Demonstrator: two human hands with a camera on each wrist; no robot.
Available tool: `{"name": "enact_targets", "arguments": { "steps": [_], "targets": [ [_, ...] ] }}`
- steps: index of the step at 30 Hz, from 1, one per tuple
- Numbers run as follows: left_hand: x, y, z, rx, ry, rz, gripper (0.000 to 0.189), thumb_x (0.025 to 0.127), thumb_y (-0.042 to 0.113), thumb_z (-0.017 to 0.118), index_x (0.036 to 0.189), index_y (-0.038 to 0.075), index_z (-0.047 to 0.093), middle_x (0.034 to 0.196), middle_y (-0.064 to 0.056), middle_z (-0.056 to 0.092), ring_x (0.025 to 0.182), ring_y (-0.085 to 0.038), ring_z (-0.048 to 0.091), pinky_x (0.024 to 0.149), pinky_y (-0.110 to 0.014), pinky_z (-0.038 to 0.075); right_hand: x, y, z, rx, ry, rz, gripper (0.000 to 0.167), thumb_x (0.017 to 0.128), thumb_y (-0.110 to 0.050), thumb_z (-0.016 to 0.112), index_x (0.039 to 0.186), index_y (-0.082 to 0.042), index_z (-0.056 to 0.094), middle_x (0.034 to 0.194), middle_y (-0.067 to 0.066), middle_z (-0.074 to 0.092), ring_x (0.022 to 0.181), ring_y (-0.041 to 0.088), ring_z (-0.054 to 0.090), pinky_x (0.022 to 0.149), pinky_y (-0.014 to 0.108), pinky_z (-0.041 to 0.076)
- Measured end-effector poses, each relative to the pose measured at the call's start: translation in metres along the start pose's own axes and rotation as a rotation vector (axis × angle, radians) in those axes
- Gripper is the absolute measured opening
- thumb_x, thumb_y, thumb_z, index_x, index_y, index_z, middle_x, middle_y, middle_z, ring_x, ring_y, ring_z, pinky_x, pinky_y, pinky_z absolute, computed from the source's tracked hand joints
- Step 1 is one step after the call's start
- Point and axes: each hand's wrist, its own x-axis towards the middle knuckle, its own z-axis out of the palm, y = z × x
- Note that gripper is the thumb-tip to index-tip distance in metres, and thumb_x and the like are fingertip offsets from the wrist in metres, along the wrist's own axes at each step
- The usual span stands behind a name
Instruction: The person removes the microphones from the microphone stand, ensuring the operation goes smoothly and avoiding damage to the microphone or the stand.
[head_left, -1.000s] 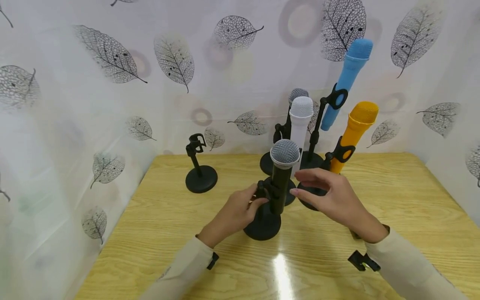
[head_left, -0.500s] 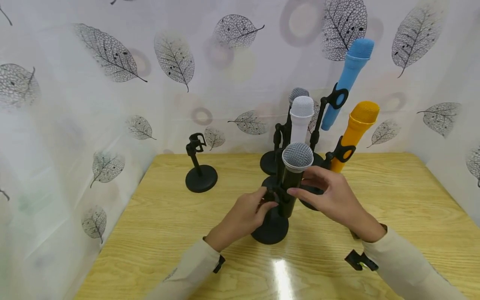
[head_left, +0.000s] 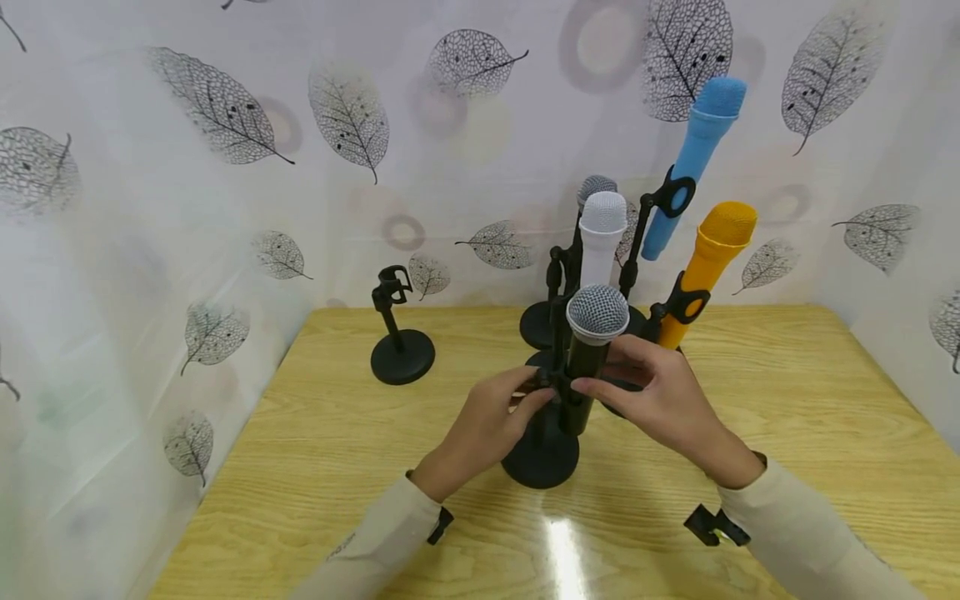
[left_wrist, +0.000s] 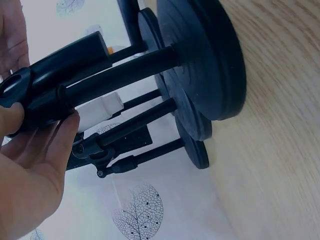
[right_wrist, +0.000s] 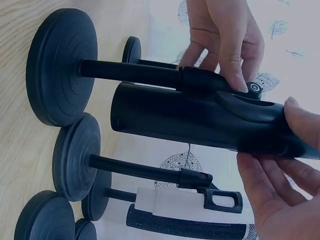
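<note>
2 hands work at the front of a cluster of microphones on a pale wood-grain worktop (head_left: 315,500). The left hand (head_left: 474,429) has its grip pinched around the upper joint of a black stand (head_left: 542,460); the right hand's (head_left: 667,404) grip pinches the body of a black microphone (head_left: 586,357) between thumb and fingers. The microphone leans slightly, mesh head up, lying in the stand's clip (right_wrist: 245,107); whether it is fully seated is hard to tell.

The likeliest trouble is a slip: the body looks smooth and glossy, so a loose clip could let it slide down or twist out if the right hand let go early. The stand could also tip, its heavy-looking load sitting high and off-centre over 1 small disc base. A push backwards might knock the white microphone (head_left: 602,225) just behind, and its stand in turn.

Shapes repeat: thin tubes on round, ridged, matt bases. The black microphone is a plain cylinder topped by a silvery mesh ball. Beyond stand a blue microphone (head_left: 697,154), an orange microphone (head_left: 718,242) and a dark microphone (head_left: 597,188) with a grey head. Well apart, at left, is 1 bare stand (head_left: 402,360). A leaf-printed sheet (head_left: 480,142) hangs behind, lightly creased.
</note>
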Motion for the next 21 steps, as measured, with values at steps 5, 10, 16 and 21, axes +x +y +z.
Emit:
{"name": "enact_targets", "arguments": {
  "steps": [5,10,16,21],
  "targets": [
    [0.0019,0.0001,0.0,-0.025,0.045,0.009,0.021,0.099,0.013,0.067,0.119,0.006,0.07,0.111,-0.004,0.073,0.098,-0.01,0.07,0.078,-0.02,0.057,-0.0014,0.0006,0.0024,0.013,0.032,-0.024,0.034,0.079,0.002,0.085,0.11,-0.006,0.073,0.099,0.003,0.074,0.091,0.012,0.073,0.077,0.024,0.059],
    [0.0032,-0.0011,-0.0006,-0.024,0.047,0.036,0.02,0.099,0.012,0.066,0.118,0.006,0.07,0.108,-0.004,0.074,0.096,-0.01,0.071,0.078,-0.02,0.057,-0.0014,0.0012,0.0047,0.005,0.069,-0.058,0.031,0.077,0.005,0.086,0.104,-0.006,0.075,0.096,0.003,0.073,0.086,0.01,0.073,0.072,0.024,0.059],
    [0.0033,-0.0041,-0.0007,-0.006,0.046,0.074,0.018,0.1,0.012,0.065,0.117,0.005,0.069,0.106,-0.004,0.076,0.095,-0.008,0.071,0.079,-0.019,0.057,-0.0013,-0.0016,0.0083,-0.052,0.124,-0.082,0.03,0.074,0.006,0.088,0.1,-0.004,0.077,0.091,0.001,0.073,0.08,0.01,0.071,0.069,0.019,0.058],
    [0.0024,-0.0054,-0.0001,-0.002,0.048,0.088,0.017,0.1,0.011,0.065,0.116,0.006,0.069,0.105,-0.004,0.076,0.095,-0.008,0.071,0.078,-0.019,0.057,-0.0009,-0.0039,0.0095,-0.068,0.138,-0.089,0.03,0.073,0.005,0.088,0.1,-0.003,0.078,0.09,0.001,0.073,0.079,0.009,0.071,0.068,0.018,0.058]
  ]
}}
